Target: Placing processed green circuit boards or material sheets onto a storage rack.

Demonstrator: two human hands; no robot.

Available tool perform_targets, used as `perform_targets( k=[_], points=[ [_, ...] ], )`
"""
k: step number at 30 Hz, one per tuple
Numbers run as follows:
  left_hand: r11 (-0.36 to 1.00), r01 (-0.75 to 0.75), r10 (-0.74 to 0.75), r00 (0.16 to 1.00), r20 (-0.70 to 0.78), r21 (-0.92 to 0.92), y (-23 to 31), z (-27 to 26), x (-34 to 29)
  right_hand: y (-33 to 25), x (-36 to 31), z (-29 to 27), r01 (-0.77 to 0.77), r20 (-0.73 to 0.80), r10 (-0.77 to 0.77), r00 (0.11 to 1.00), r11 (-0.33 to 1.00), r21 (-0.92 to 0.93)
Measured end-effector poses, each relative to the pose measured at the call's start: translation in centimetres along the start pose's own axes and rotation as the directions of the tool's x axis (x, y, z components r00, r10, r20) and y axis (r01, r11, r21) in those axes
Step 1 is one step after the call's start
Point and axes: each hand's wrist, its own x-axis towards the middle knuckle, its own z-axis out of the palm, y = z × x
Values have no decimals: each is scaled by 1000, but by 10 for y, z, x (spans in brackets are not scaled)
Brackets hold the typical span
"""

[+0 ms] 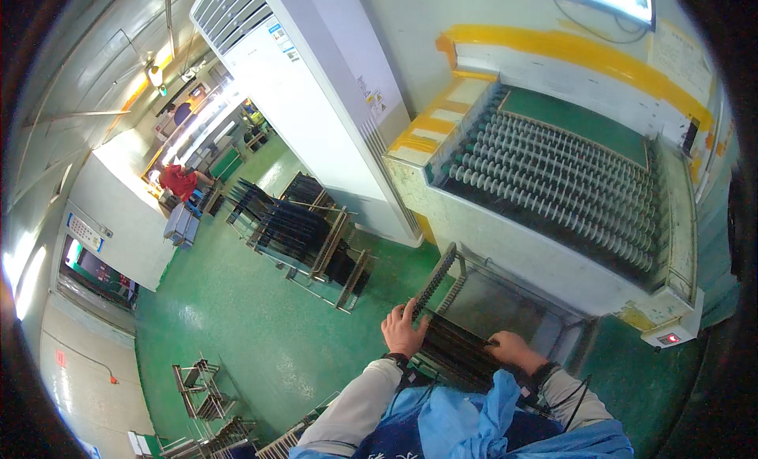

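Note:
Several thin dark panels (456, 344) stand close together in front of my body, low in a metal rack (505, 289) with toothed side rails. My left hand (404, 330) is bent round their left end, next to a toothed rail (437, 284), its thumb against the panels. At their right end my right hand (513, 350) is closed on the edge, fingers partly hidden. The lower part of the panels is hidden behind the blue garment and my arms.
Ahead right stands a roller conveyor machine (553, 171) with a green sheet (580, 123) at its back. A tall white air conditioner (316, 88) is left of it. Racks of dark panels (296, 226) stand on the green floor; emptier racks (204, 392) sit lower left. People work far off.

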Motion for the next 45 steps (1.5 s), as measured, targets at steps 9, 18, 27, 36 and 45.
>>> perform_targets(
  k=[9, 18, 27, 36, 45],
  points=[
    [1000, 10, -10, 1000, 13, -7, 2, -3, 0, 3, 1, 1, 3, 8, -3, 1000, 1000, 14],
    [1000, -4, 4, 1000, 1, -14, 1, 0, 0, 2, 0, -1, -2, 13, 2, 1000, 1000, 12],
    [1000, 6, -6, 1000, 0, -22, 1, 0, 0, 1, -1, 0, 21, -7, -21, 1000, 1000, 15],
    [1000, 9, -9, 1000, -3, -13, 0, 0, 0, 2, -1, 0, 9, 10, -9, 1000, 1000, -1],
    [1000, 7, -6, 1000, 10, -26, 1, -2, 0, 3, 1, 1, -15, 9, 15, 1000, 1000, 27]
  ],
)
